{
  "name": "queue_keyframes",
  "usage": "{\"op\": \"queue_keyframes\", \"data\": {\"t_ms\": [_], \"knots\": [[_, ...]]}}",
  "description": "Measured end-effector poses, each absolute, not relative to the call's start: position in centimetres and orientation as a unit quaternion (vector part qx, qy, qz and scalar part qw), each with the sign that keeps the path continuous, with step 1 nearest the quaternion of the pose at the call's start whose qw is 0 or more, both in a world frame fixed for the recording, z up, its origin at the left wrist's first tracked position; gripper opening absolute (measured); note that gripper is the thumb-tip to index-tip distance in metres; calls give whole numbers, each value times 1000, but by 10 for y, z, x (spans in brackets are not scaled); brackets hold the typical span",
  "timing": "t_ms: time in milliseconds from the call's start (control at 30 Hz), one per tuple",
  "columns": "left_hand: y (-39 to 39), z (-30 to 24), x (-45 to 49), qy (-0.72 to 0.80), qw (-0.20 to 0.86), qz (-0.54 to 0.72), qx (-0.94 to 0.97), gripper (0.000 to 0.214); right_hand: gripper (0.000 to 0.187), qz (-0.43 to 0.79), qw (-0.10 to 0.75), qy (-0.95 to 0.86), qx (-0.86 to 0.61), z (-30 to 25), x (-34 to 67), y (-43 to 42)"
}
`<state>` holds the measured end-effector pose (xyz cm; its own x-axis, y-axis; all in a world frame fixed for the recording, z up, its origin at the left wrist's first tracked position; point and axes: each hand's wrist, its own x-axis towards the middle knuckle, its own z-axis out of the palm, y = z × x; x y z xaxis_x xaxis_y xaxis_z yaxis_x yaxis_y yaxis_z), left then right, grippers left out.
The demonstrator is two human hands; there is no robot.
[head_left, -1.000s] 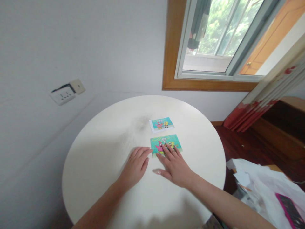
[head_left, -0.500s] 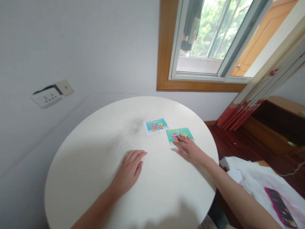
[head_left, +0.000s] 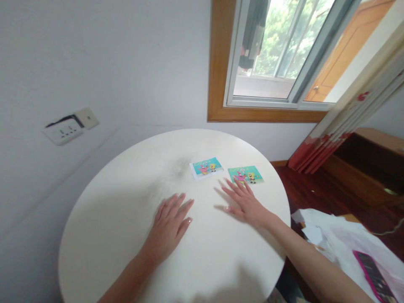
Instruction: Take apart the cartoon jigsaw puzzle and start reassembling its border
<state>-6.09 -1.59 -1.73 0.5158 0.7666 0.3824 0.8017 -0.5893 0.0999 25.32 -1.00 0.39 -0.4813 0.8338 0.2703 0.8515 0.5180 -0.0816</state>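
Two cartoon picture cards in teal, pink and yellow lie on a round white table [head_left: 107, 219]. The left card [head_left: 206, 167] shows a white edge on its left and lower sides. The right card [head_left: 252, 172] lies a short way to its right. My right hand [head_left: 246, 204] is just below the right card, fingers spread; the fingertips overlap its lower left edge, and I cannot tell whether they touch it. Over the table to the left, my left hand [head_left: 168, 225] has its fingers apart and holds nothing, below and left of the left card.
A phone in a pink case [head_left: 374, 275] lies on white plastic sheeting [head_left: 334, 235] at the lower right. Behind the table are a wall, a wood-framed window [head_left: 217, 113] and a curtain [head_left: 318, 143]. A socket plate [head_left: 65, 130] is on the left wall.
The right card has shifted right and slightly away. My right hand has come back off most of it, toward me and left, fingers spreading. My left hand's fingers have spread apart.
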Motion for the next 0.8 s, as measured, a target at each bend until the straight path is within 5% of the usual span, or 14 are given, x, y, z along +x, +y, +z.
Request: {"op": "queue_keyframes", "data": {"t_ms": [800], "knots": [[-28, -24, -59, -491, 63, -131, -859, 54, 70, 18, 108, -882, -459, -4, 221, -28]]}}
